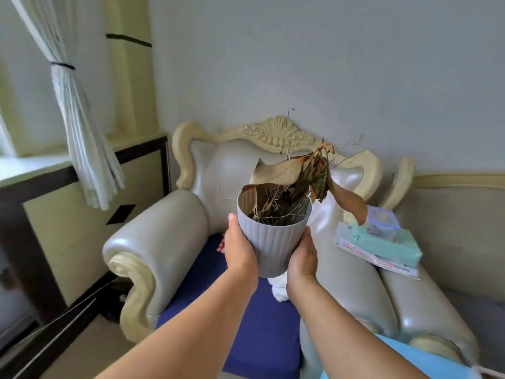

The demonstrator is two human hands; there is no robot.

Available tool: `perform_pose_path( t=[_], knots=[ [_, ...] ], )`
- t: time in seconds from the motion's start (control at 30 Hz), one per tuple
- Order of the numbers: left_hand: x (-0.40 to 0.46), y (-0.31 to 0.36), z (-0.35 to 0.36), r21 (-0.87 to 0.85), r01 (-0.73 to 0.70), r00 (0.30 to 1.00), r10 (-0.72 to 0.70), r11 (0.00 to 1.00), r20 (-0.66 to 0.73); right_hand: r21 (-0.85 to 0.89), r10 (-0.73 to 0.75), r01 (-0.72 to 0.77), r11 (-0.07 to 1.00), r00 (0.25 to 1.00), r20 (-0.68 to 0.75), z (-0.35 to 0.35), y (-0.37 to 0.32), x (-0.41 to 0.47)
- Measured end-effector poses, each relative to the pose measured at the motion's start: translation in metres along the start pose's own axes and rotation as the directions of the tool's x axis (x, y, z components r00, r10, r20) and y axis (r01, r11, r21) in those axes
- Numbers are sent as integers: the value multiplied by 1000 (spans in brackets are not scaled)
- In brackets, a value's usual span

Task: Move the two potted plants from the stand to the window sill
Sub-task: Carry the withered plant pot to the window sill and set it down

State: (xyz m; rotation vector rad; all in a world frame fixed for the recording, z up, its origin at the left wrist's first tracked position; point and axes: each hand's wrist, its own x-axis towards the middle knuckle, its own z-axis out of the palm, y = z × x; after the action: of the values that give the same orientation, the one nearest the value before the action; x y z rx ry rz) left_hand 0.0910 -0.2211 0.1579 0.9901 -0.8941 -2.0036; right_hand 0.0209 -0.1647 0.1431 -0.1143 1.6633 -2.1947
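Observation:
A grey ribbed pot with a dried, brown plant is held up in the air in front of me, over an armchair. My left hand grips the pot's left side and my right hand grips its right side, both around the lower half. The pot stands upright. The pale window sill lies at the far left, apart from the pot. No stand and no second potted plant are in view.
A cream leather armchair with a blue seat cushion is below the pot. Packets and a clear box lie on the sofa arm at right. A tied white curtain hangs over the sill's right end.

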Motion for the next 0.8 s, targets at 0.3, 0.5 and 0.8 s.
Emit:
perform_pose_path(
  t=[0.3, 0.5, 0.8],
  knots=[
    [15, 144, -154, -8, -167, 976, 164, 986, -143, -79, -26, 50, 996, 959, 282, 179, 35, -100],
    [12, 228, -273, 4, -264, 920, 253, 965, -298, -62, 77, -53, 997, 863, 499, 296, 74, -180],
    [23, 307, -390, -43, -404, 808, 334, 914, -486, -161, 177, -100, 982, 787, 591, 428, 122, -253]
  ],
)
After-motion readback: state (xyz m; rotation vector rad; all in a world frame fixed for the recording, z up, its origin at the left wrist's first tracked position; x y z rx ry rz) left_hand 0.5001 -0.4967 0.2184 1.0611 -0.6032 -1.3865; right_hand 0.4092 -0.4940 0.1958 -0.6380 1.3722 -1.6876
